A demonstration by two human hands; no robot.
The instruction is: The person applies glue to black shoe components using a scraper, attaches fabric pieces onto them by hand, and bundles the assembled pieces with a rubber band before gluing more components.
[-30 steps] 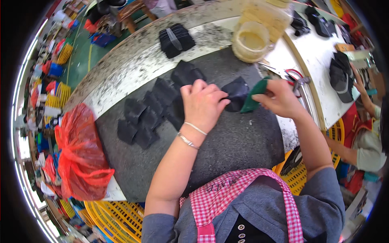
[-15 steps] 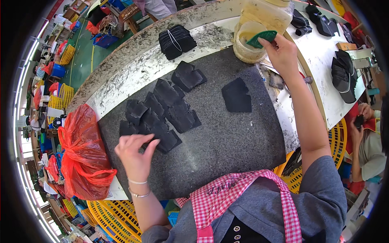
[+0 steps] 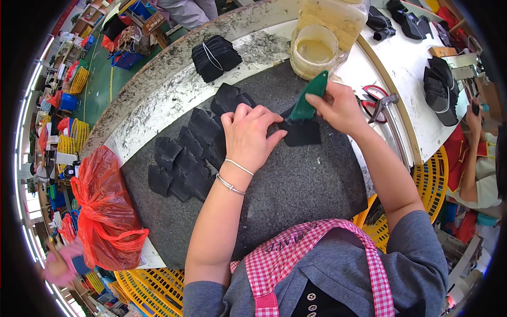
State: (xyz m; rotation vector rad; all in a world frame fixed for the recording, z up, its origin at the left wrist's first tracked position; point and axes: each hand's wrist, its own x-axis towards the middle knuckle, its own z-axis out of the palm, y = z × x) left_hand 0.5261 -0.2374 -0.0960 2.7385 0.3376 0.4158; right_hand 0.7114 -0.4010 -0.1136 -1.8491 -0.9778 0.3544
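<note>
A green plastic glue scraper [image 3: 309, 100] is pinched in my right hand [image 3: 340, 108]. Its lower edge touches the upper part of a single flat black piece [image 3: 303, 134] lying on the dark stone slab [image 3: 296, 185]. From the left, my left hand [image 3: 251, 133] bends over the slab, thumb and forefinger tips holding the left edge of that piece. Beneath and beside this hand lie several overlapping black pieces [image 3: 182, 171], partly covered by it. Beyond the scraper stands an open tub of yellowish glue [image 3: 315, 53], with no tool in it.
A stack of black pieces [image 3: 216, 57] bound with a band lies beyond the slab. Red-handled scissors [image 3: 375, 100] and a hammer [image 3: 390, 99] lie at the right. A red plastic bag [image 3: 105, 206] sits left. Yellow baskets [image 3: 158, 288] stand below; another person [image 3: 478, 164] is at right.
My right hand has brought the scraper from the glue tub down to the single black piece. My left hand has moved right, from the overlapping pieces to that piece's left edge.
</note>
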